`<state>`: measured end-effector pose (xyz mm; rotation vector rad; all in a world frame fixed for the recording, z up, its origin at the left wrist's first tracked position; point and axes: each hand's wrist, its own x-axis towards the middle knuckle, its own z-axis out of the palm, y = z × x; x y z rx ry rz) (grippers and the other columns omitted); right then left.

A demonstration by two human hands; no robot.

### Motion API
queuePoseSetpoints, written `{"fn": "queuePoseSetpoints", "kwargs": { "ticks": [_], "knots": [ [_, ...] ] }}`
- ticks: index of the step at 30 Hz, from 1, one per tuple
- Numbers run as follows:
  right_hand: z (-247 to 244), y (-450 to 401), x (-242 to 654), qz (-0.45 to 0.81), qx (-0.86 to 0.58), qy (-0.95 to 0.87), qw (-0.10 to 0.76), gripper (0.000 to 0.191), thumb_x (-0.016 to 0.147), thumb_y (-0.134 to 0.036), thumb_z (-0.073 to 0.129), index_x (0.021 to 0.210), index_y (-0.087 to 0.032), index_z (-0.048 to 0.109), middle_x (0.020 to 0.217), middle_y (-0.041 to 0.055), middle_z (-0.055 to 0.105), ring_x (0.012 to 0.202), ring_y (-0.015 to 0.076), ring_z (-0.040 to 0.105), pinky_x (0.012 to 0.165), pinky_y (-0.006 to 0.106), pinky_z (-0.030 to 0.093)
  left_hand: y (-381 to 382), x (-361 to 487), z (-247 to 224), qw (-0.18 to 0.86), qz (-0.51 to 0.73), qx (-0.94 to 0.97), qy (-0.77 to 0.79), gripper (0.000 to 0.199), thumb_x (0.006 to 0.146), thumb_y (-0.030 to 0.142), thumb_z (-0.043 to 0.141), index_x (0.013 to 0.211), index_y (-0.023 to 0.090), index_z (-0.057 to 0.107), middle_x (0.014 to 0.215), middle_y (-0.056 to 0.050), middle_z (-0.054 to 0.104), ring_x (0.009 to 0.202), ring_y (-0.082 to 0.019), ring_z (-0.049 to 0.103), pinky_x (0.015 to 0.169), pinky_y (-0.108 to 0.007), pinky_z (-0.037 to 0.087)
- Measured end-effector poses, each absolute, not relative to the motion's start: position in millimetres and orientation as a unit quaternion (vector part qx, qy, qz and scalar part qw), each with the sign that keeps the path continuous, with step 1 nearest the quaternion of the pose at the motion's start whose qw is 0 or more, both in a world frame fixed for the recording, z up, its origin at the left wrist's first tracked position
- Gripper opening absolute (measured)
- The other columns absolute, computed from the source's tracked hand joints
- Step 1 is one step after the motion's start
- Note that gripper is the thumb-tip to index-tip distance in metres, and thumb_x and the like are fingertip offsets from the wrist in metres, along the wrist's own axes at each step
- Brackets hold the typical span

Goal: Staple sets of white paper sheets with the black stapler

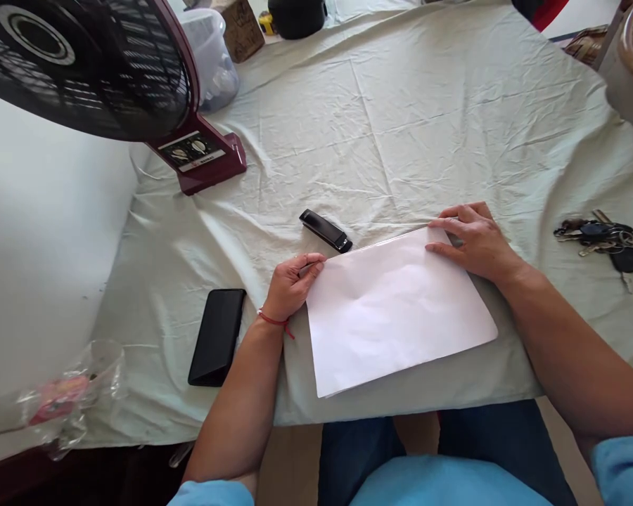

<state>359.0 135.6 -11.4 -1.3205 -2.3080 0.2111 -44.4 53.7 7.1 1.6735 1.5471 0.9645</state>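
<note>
A thin stack of white paper (395, 316) lies slightly turned at the near edge of the cloth-covered table. My left hand (291, 281), with a red string at the wrist, pinches the stack's far left corner between thumb and fingers. At the far right corner my right hand (472, 239) grips the sheets, thumb on top and fingers along the far edge. Just beyond the paper, close to my left hand, rests a black stapler (325, 230). How many sheets there are I cannot tell.
Left of my forearm lies a black phone (217, 337). A maroon fan (211, 158) stands at the back left beside a clear plastic tub (211, 60). Keys (604, 239) lie far right. A crinkled plastic bag (68, 393) sits near the left edge; a black pot (297, 15) is at the back.
</note>
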Motion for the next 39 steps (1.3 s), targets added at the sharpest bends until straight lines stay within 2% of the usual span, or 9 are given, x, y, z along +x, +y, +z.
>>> {"fn": "queuePoseSetpoints", "kwargs": {
  "ticks": [3, 7, 12, 24, 39],
  "knots": [
    [-12.1, 137.3, 361.5, 0.06, -0.491, -0.84, 0.222, 0.052, 0.094, -0.069, 0.068, 0.122, -0.027, 0.08, 0.124, 0.0114, 0.072, 0.125, 0.0358, 0.056, 0.112, 0.055, 0.05, 53.8, -43.9, 7.7, 0.329, 0.362, 0.637, 0.596, 0.029, 0.095, 0.039, 0.07, 0.104, 0.017, 0.084, 0.105, -0.008, 0.087, 0.1, -0.023, 0.079, 0.095, -0.034, 0.062],
    [-14.2, 139.2, 364.4, 0.058, -0.508, -0.831, 0.217, 0.051, 0.094, -0.072, 0.065, 0.113, -0.027, 0.078, 0.116, 0.0118, 0.072, 0.119, 0.0354, 0.058, 0.11, 0.056, 0.051, 53.6, -43.9, 7.8, 0.323, 0.359, 0.641, 0.597, 0.029, 0.095, 0.04, 0.069, 0.104, 0.017, 0.084, 0.105, -0.008, 0.087, 0.1, -0.023, 0.079, 0.096, -0.035, 0.062],
    [-15.3, 138.8, 363.2, 0.062, -0.51, -0.83, 0.218, 0.054, 0.093, -0.071, 0.065, 0.122, -0.027, 0.078, 0.119, 0.0124, 0.071, 0.12, 0.0356, 0.057, 0.108, 0.055, 0.051, 53.2, -44.1, 7.6, 0.32, 0.357, 0.644, 0.595, 0.029, 0.096, 0.039, 0.068, 0.104, 0.017, 0.084, 0.106, -0.008, 0.087, 0.101, -0.023, 0.079, 0.097, -0.035, 0.062],
    [-14.2, 138.2, 358.1, 0.056, -0.526, -0.817, 0.231, 0.042, 0.093, -0.063, 0.071, 0.113, -0.026, 0.078, 0.117, 0.0102, 0.072, 0.118, 0.0338, 0.056, 0.109, 0.053, 0.053, 54.1, -45.9, 5.6, 0.316, 0.36, 0.65, 0.59, 0.029, 0.096, 0.039, 0.069, 0.105, 0.016, 0.084, 0.104, -0.008, 0.087, 0.1, -0.022, 0.08, 0.095, -0.032, 0.061],
    [-12.4, 138.5, 357.4, 0.079, -0.538, -0.801, 0.25, 0.031, 0.092, -0.054, 0.072, 0.101, -0.025, 0.076, 0.113, 0.0102, 0.073, 0.115, 0.0328, 0.057, 0.106, 0.052, 0.052, 53.6, -44.4, 8.7, 0.32, 0.354, 0.646, 0.596, 0.029, 0.095, 0.039, 0.069, 0.105, 0.016, 0.084, 0.106, -0.008, 0.087, 0.101, -0.023, 0.08, 0.096, -0.035, 0.063]
  ]
}}
